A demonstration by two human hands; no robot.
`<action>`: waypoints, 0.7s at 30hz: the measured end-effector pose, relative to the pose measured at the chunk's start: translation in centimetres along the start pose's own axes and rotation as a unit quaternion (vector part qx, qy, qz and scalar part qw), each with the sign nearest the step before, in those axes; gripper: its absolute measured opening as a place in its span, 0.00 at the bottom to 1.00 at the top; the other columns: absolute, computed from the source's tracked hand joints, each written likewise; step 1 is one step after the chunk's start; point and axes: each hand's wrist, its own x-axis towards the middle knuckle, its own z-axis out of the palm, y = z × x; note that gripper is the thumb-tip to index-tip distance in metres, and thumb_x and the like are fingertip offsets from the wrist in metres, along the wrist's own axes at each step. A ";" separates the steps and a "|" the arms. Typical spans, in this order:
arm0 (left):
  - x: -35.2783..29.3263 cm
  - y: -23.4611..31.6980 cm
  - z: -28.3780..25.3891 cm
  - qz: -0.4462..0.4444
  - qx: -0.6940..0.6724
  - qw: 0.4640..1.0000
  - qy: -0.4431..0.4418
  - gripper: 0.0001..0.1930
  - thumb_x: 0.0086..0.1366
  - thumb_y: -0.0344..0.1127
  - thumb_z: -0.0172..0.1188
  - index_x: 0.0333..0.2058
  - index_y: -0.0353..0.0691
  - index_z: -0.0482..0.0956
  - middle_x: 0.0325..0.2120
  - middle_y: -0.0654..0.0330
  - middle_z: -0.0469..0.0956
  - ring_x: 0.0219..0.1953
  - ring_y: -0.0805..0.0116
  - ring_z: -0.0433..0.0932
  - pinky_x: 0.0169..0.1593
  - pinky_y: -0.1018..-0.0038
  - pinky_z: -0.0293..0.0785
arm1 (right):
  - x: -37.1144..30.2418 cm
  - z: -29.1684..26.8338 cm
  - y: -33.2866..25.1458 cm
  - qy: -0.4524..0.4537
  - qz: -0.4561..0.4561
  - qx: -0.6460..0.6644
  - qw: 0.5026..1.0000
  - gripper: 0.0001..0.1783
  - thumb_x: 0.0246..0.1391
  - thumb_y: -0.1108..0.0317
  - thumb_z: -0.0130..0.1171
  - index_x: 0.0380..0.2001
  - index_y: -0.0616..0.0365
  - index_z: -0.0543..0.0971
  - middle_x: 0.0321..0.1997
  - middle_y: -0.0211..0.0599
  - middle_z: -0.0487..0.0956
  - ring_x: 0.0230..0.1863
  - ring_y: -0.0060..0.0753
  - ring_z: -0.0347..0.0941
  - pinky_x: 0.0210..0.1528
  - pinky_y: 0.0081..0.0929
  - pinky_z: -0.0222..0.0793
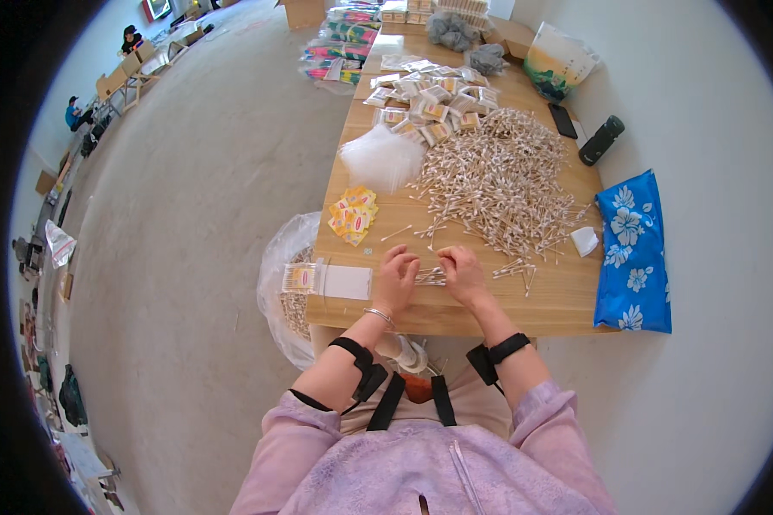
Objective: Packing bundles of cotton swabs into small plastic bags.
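Note:
My left hand (pixel 398 279) and my right hand (pixel 464 273) rest on the table near its front edge, fingers curled in. Between them lies a small bundle of cotton swabs (pixel 430 276), gripped at its two ends. A big loose heap of cotton swabs (pixel 498 176) spreads out beyond my right hand, and a few strays lie just past my fingers. Left of my left hand, a filled pack of cotton swabs (pixel 301 278) sits by a white block (pixel 348 282) at the table corner. Yellow printed cards (pixel 353 215) lie in a small pile farther up.
Clear plastic bags (pixel 382 159) are stacked behind the cards, with packed swab bags (pixel 429 99) beyond. A blue flowered pouch (pixel 634 253) overhangs the right edge; a black bottle (pixel 601 141) and phone (pixel 563 120) lie behind it. A plastic-lined bin (pixel 294 309) of swabs stands left.

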 end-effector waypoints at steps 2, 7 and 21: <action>0.7 0.6 -0.5 -0.019 -0.047 0.999 -0.011 0.09 0.59 0.34 0.61 0.35 0.35 0.80 0.45 0.50 0.75 0.47 0.56 0.74 0.51 0.69 0.69 | -0.3 -0.2 -1.1 -0.008 0.022 0.043 0.999 0.08 0.52 0.73 0.56 0.37 0.61 0.77 0.30 0.39 0.78 0.32 0.35 0.74 0.37 0.29 0.69; 1.5 4.5 -1.1 -0.111 -0.175 0.975 -0.076 0.11 0.61 0.36 0.62 0.37 0.34 0.79 0.33 0.60 0.80 0.37 0.74 0.76 0.41 0.78 0.71 | -1.3 0.0 -3.5 0.006 0.133 0.308 0.942 0.08 0.54 0.69 0.60 0.32 0.64 0.78 0.25 0.33 0.80 0.27 0.20 0.73 0.29 0.20 0.69; 0.0 7.3 -1.9 -0.180 -0.313 0.918 -0.167 0.10 0.65 0.36 0.58 0.29 0.36 0.80 0.29 0.63 0.79 0.32 0.80 0.74 0.39 0.80 0.72 | -2.4 -2.7 -4.2 -0.138 0.224 0.563 0.784 0.06 0.57 0.69 0.58 0.33 0.60 0.80 0.28 0.26 0.77 0.28 0.16 0.68 0.33 0.16 0.66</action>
